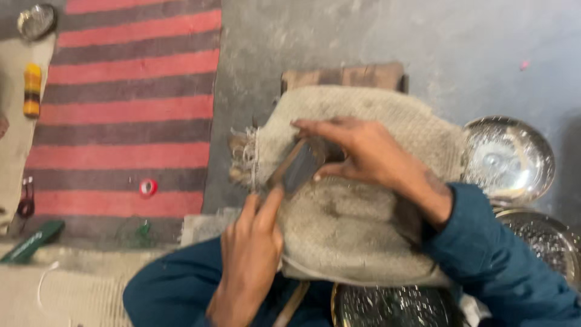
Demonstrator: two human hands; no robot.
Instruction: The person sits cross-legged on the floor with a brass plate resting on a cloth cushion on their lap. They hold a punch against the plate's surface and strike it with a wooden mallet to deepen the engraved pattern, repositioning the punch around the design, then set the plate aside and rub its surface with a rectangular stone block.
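Centrally, a flat grey metal piece [301, 166] lies on the burlap pad [357, 242], long axis diagonal; right hand [363, 154] grips its upper end, left hand [251, 248] pinches the lower.

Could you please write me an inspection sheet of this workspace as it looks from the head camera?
Surface: coarse burlap cloth over a wooden block, on a grey concrete floor.
Job's things: flat grey metal piece on the cloth.
Clutter: shiny metal plates at right; red tape roll and yellow striped handle at left.
Grippers: left hand and right hand both grip the metal piece.
Cables: nothing seen.
Surroundings: red and grey striped rug.
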